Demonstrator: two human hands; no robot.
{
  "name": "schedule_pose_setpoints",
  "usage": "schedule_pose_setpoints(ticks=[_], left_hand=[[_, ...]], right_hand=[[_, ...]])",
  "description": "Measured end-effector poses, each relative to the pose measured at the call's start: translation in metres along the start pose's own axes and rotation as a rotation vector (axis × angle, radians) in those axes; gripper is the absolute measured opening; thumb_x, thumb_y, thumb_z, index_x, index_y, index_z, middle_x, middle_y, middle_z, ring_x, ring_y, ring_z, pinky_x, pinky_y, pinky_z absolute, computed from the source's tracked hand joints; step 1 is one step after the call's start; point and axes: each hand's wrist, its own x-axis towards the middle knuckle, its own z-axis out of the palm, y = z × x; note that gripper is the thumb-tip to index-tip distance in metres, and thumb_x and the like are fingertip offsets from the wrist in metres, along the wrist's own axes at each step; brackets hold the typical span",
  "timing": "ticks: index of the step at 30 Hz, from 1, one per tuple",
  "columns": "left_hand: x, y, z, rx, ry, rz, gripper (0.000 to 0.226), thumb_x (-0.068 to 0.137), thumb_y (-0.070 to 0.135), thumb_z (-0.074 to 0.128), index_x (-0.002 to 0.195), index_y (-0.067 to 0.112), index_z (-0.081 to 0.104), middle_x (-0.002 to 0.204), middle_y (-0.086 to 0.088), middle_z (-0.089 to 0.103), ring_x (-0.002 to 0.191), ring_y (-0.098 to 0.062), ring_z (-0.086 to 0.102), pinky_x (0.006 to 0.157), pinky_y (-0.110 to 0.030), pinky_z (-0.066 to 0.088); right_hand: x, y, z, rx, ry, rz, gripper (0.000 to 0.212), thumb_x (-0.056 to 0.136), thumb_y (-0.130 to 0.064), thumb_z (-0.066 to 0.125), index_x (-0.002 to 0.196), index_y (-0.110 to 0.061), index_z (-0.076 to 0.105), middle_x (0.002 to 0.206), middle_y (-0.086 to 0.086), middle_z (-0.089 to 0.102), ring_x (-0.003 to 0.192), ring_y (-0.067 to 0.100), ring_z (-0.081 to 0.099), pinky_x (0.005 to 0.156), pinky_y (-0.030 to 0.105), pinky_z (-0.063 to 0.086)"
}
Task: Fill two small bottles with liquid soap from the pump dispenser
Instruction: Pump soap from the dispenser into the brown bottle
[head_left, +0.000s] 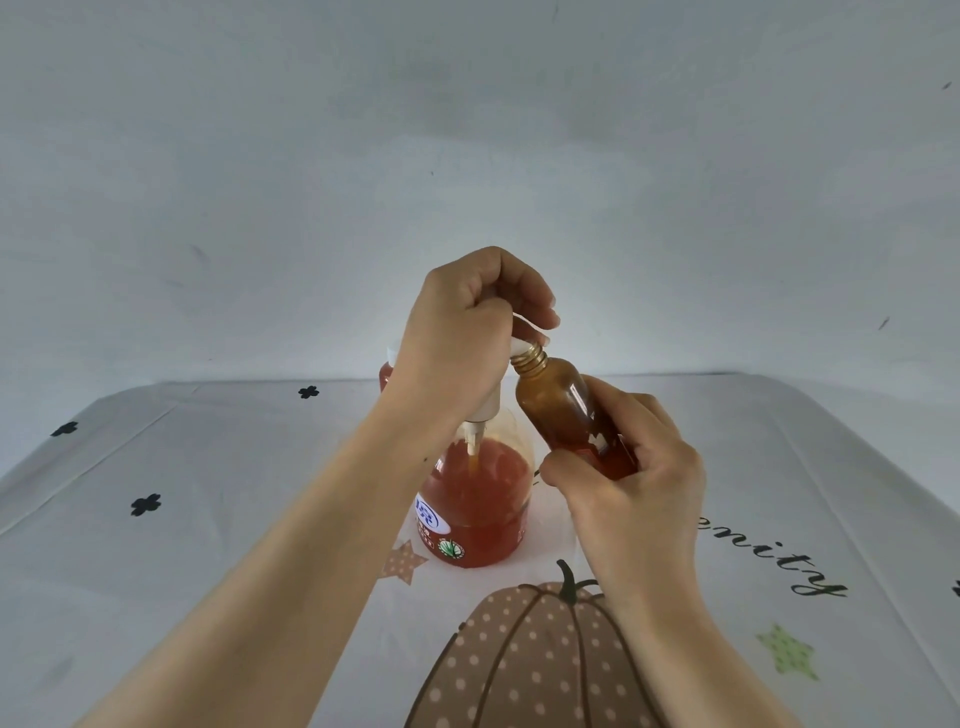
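Spillage is judged the main risk: the amber small bottle (569, 410), gripped by the right hand (628, 478) and tilted, is held with its threaded mouth touching the white nozzle, and any slip would send soap onto the tablecloth (208, 467). The left hand (462, 338) is closed over the pump head of the pump dispenser (475, 499), standing centre. A second bottle is partly hidden behind, on the far side. The dispenser label is too small to read; "enity" is legible on the cloth at right.

One head-worn wide-angle view, looking forward and down from close above both forearms. It faces a white patterned tablecloth (218, 467) and a plain grey-white wall (467, 130) behind; edges bend.
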Motion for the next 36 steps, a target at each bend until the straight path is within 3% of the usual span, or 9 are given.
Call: schedule_pose_setpoints(ticks=[8, 10, 13, 15, 19, 23, 26, 30, 36], left_hand=[[-0.0041, 0.0009, 0.0022, 0.087, -0.019, 0.016, 0.043, 0.073, -0.016, 0.030, 0.065, 0.013, 0.060, 0.068, 0.000, 0.066, 0.059, -0.006, 0.063, 0.051, -0.010, 0.043], [-0.0040, -0.0025, 0.0022, 0.126, -0.032, 0.002, 0.045, 0.073, -0.014, 0.031, 0.060, 0.018, 0.060, 0.072, -0.001, 0.069, 0.065, -0.016, 0.067, 0.054, -0.018, 0.048], [-0.0013, -0.0059, 0.0014, 0.191, -0.076, -0.027, 0.051, 0.073, -0.010, 0.030, 0.051, 0.026, 0.060, 0.080, -0.008, 0.072, 0.079, -0.039, 0.067, 0.063, -0.047, 0.055], [-0.0007, -0.0050, 0.0012, 0.239, -0.115, -0.046, 0.050, 0.073, -0.009, 0.031, 0.050, 0.025, 0.060, 0.082, -0.005, 0.073, 0.083, -0.040, 0.067, 0.068, -0.051, 0.055], [-0.0031, -0.0023, 0.0004, 0.287, -0.114, -0.024, 0.048, 0.075, -0.009, 0.033, 0.053, 0.025, 0.058, 0.081, 0.003, 0.073, 0.085, -0.026, 0.068, 0.076, -0.041, 0.055], [-0.0032, -0.0030, 0.0033, 0.221, -0.052, -0.027, 0.045, 0.074, -0.012, 0.032, 0.054, 0.021, 0.055, 0.073, 0.005, 0.070, 0.077, -0.016, 0.067, 0.065, -0.023, 0.050], [-0.0039, -0.0034, 0.0041, 0.132, 0.059, -0.013, 0.045, 0.073, -0.013, 0.031, 0.054, 0.021, 0.054, 0.067, 0.005, 0.068, 0.066, -0.012, 0.066, 0.059, -0.021, 0.049], [-0.0020, 0.0001, 0.0016, -0.063, 0.086, -0.036, 0.041, 0.077, -0.017, 0.029, 0.066, 0.010, 0.057, 0.070, -0.004, 0.065, 0.055, -0.009, 0.061, 0.052, -0.015, 0.046], [-0.0011, -0.0005, 0.0030, -0.053, 0.064, -0.030, 0.043, 0.078, -0.018, 0.027, 0.072, 0.010, 0.059, 0.068, -0.003, 0.065, 0.054, -0.007, 0.062, 0.050, -0.014, 0.044]], right_hand=[[-0.0019, 0.0008, -0.0006, 0.005, -0.009, 0.029, 0.044, 0.054, -0.011, 0.063, 0.086, -0.041, 0.072, 0.083, -0.016, 0.062, 0.072, 0.005, 0.058, 0.063, 0.009, 0.040], [-0.0024, 0.0002, -0.0010, 0.007, -0.012, 0.036, 0.044, 0.053, -0.012, 0.063, 0.083, -0.043, 0.070, 0.081, -0.017, 0.061, 0.072, 0.003, 0.058, 0.062, 0.008, 0.041], [-0.0026, 0.0009, -0.0011, 0.008, -0.016, 0.043, 0.044, 0.051, -0.011, 0.062, 0.081, -0.043, 0.069, 0.077, -0.019, 0.059, 0.070, 0.002, 0.057, 0.061, 0.008, 0.041], [-0.0025, 0.0024, -0.0013, 0.001, -0.014, 0.047, 0.045, 0.051, -0.011, 0.062, 0.080, -0.044, 0.069, 0.078, -0.019, 0.060, 0.069, 0.002, 0.057, 0.060, 0.008, 0.041], [-0.0030, 0.0020, -0.0013, 0.011, -0.020, 0.052, 0.045, 0.051, -0.011, 0.062, 0.080, -0.044, 0.069, 0.079, -0.020, 0.061, 0.071, 0.002, 0.058, 0.061, 0.008, 0.041], [-0.0014, 0.0033, -0.0004, -0.007, -0.022, 0.035, 0.045, 0.052, -0.012, 0.062, 0.082, -0.044, 0.069, 0.081, -0.020, 0.061, 0.071, 0.001, 0.058, 0.063, 0.008, 0.042], [-0.0015, 0.0038, 0.0012, -0.019, -0.006, 0.007, 0.045, 0.053, -0.012, 0.063, 0.086, -0.043, 0.069, 0.082, -0.019, 0.060, 0.073, 0.003, 0.059, 0.064, 0.008, 0.041], [-0.0017, 0.0023, 0.0025, -0.029, 0.007, -0.030, 0.046, 0.055, -0.012, 0.064, 0.089, -0.044, 0.068, 0.084, -0.017, 0.060, 0.074, 0.004, 0.059, 0.064, 0.009, 0.040], [-0.0001, 0.0045, 0.0023, -0.025, 0.014, -0.032, 0.044, 0.056, -0.012, 0.064, 0.090, -0.040, 0.071, 0.083, -0.015, 0.061, 0.073, 0.005, 0.058, 0.064, 0.009, 0.040]])
